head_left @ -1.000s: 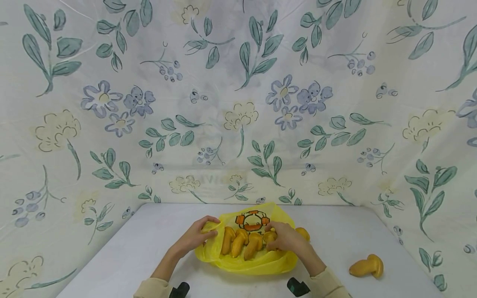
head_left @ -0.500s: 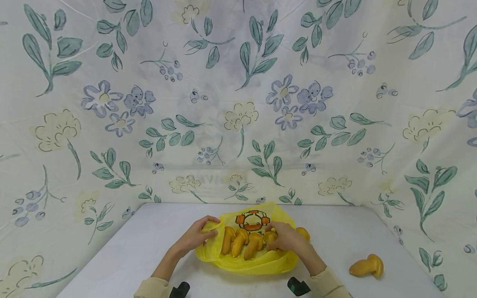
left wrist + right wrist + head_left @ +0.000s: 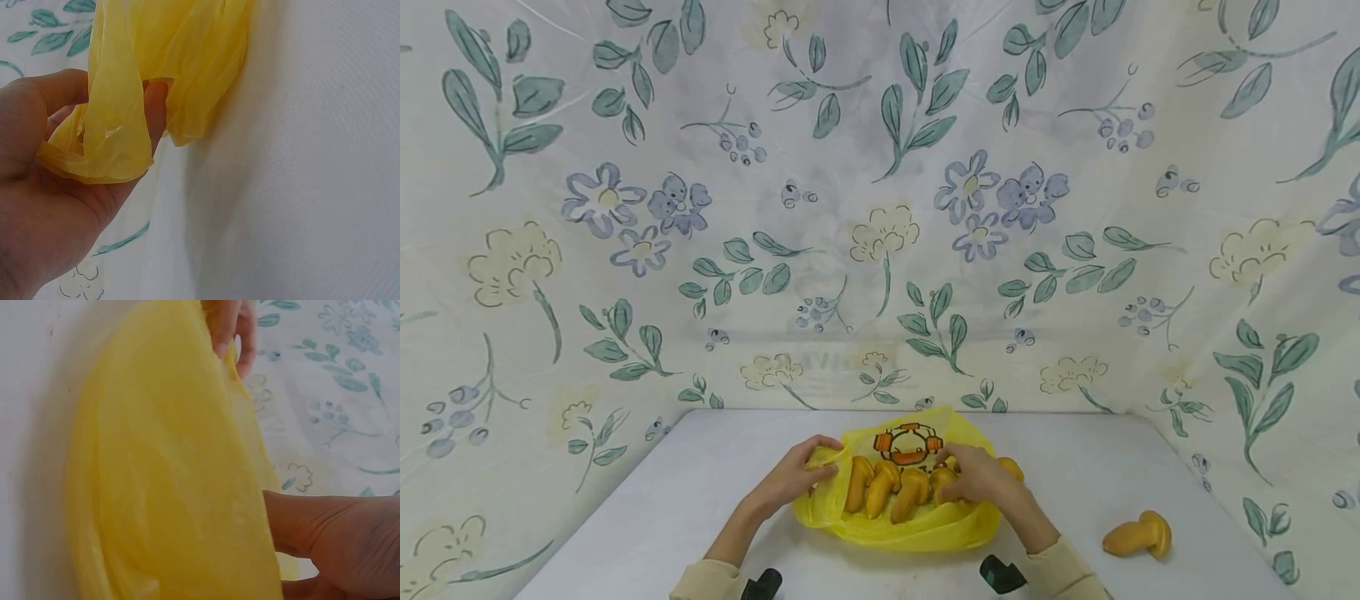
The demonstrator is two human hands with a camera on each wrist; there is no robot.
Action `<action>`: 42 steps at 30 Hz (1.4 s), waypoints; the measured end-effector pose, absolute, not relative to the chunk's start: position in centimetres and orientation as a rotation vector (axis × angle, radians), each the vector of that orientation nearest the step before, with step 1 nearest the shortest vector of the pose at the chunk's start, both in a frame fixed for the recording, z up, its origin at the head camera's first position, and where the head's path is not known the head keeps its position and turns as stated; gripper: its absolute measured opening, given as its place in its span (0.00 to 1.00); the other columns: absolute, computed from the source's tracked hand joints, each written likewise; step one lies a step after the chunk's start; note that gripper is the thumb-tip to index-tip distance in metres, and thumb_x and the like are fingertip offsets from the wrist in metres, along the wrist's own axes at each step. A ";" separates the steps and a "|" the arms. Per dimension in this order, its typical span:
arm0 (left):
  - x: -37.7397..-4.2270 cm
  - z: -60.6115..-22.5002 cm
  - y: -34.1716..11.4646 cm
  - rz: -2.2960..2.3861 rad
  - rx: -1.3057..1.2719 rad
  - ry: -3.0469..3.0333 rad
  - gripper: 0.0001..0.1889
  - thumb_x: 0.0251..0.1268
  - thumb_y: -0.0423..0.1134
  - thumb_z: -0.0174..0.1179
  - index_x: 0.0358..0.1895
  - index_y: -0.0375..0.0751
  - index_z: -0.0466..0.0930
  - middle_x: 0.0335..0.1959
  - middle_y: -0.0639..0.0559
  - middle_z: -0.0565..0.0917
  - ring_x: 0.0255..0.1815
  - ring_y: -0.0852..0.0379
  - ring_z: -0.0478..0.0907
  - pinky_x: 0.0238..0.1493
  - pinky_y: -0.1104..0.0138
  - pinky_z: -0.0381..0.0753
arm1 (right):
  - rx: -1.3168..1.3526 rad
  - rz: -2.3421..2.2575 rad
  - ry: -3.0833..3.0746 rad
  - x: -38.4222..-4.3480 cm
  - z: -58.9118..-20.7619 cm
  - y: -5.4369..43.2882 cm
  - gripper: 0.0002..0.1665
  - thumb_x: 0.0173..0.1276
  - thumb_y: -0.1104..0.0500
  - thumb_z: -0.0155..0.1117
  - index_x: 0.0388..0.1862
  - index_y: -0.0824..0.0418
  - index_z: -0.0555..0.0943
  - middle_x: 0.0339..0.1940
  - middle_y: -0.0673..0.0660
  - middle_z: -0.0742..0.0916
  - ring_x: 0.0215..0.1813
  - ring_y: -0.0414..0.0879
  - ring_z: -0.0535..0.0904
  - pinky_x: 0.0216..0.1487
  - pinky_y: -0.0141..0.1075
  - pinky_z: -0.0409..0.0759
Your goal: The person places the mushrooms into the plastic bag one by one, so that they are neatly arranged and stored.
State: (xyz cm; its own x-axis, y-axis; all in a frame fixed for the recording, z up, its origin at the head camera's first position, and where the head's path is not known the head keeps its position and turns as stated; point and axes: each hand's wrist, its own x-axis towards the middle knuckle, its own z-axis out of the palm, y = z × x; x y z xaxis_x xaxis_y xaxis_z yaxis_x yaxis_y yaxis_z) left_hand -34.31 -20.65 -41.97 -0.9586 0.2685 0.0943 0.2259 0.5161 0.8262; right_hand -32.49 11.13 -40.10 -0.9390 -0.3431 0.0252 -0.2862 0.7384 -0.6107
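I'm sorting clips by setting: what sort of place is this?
Probably a staged tabletop booth, perhaps for filming: floral-printed sheeting rises behind and beside a white table, which bears a yellow bag with mushroom-like pieces.

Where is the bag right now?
In the head view, the bag lies on the table at lower centre, its left end gripped by the left hand, the right hand at its right; a lone mushroom lies farther right.

The head view is evenly lit; both wrist views are dimmer and softer, with diffuse shadows cast beside the yellow bag (image 3: 203, 50) on the table (image 3: 325, 156).
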 end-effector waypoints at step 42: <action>-34.5 -42.1 -20.6 1.455 0.423 2.711 0.17 0.66 0.37 0.61 0.57 0.43 0.75 0.61 0.41 0.75 0.44 0.52 0.72 0.33 0.64 0.75 | -0.475 -1.101 2.845 -32.4 -37.3 14.0 0.29 0.56 0.59 0.76 0.57 0.58 0.78 0.50 0.62 0.84 0.36 0.47 0.82 0.39 0.42 0.85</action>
State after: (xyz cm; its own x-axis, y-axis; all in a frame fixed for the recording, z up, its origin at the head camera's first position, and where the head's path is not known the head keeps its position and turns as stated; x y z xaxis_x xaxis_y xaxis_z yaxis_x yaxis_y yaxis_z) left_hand -34.52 -20.55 -42.07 -0.9622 0.2548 0.0961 0.2208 0.5239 0.8227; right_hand -32.37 14.01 -37.30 -0.9512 -0.3026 0.0598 -0.2641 0.6988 -0.6648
